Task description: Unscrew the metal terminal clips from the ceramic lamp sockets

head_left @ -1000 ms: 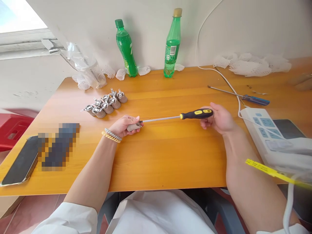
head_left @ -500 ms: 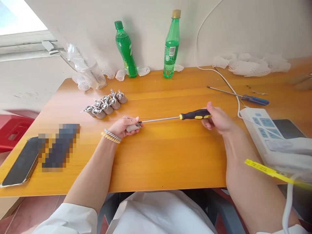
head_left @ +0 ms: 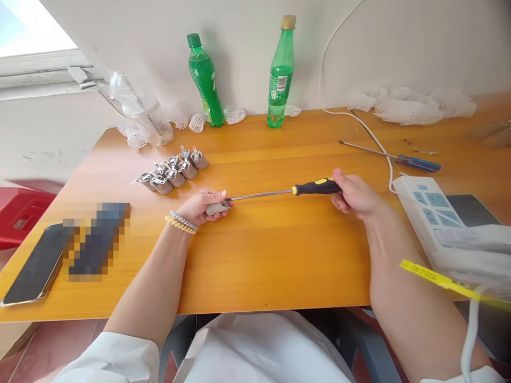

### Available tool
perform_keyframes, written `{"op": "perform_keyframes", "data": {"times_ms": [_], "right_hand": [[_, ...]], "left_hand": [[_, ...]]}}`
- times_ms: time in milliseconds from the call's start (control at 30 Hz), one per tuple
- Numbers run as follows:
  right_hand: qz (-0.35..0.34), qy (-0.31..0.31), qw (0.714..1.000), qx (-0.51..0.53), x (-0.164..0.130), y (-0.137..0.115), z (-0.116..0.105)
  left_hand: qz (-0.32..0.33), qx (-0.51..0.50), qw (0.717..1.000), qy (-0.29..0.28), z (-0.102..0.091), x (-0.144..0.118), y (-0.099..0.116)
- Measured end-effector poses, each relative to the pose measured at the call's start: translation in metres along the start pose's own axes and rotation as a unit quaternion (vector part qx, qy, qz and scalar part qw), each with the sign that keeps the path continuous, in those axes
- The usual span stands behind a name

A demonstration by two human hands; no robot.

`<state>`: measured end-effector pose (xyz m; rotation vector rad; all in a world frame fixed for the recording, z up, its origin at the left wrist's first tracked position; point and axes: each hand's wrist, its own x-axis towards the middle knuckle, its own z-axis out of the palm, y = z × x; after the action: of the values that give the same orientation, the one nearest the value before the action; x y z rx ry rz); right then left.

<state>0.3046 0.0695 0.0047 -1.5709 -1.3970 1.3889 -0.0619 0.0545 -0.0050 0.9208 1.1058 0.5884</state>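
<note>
- Two hands are working one joint: the right hand is gripping the black-and-yellow screwdriver by its handle, fingers curled around it, shaft lying almost level above the table so the tip is meeting the part end-on.
- Left hand is clenching a small grey fitting against the tabletop, pinning it so it is not turning under the tip.
- Seven or so matching grey fittings, each carrying a metal clip, are sitting in a row just beyond the left hand, apart from the one being held.
- Blue-handled screwdriver is lying idle far right, near a white power strip.
- Two green bottles are standing against the wall; a phone is lying at the left edge.
</note>
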Motion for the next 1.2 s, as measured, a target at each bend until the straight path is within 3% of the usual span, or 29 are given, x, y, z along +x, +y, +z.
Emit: {"op": "perform_keyframes", "data": {"times_ms": [200,400,567,667,800,933,1100,1200], "right_hand": [[-0.022,-0.067,0.983,0.17,-0.003,-0.006,-0.001],[-0.046,-0.033,0.994,0.092,-0.003,-0.002,0.0],[-0.005,0.0,1.0,-0.01,0.002,0.004,-0.001],[0.002,-0.031,0.998,0.062,0.002,0.002,-0.001],[-0.037,-0.084,0.98,0.178,-0.005,-0.005,-0.002],[-0.05,-0.065,0.986,0.146,-0.006,-0.004,-0.001],[-0.017,-0.017,0.998,0.054,0.001,0.002,0.0],[-0.007,-0.031,0.997,0.069,0.003,0.002,0.0]], "left_hand": [[0.005,0.0,1.0,0.003,0.0,0.0,-0.001],[0.007,-0.004,1.0,0.001,0.001,-0.001,0.0],[0.007,-0.007,1.0,0.005,0.001,-0.001,0.0],[0.007,-0.006,1.0,0.005,0.0,-0.001,0.0],[0.007,-0.002,1.0,0.002,0.0,-0.001,0.0],[0.005,-0.002,1.0,0.0,0.001,-0.001,0.0],[0.005,-0.002,1.0,-0.01,0.001,-0.001,0.0],[0.009,0.002,1.0,-0.018,0.001,-0.002,0.0]]}}
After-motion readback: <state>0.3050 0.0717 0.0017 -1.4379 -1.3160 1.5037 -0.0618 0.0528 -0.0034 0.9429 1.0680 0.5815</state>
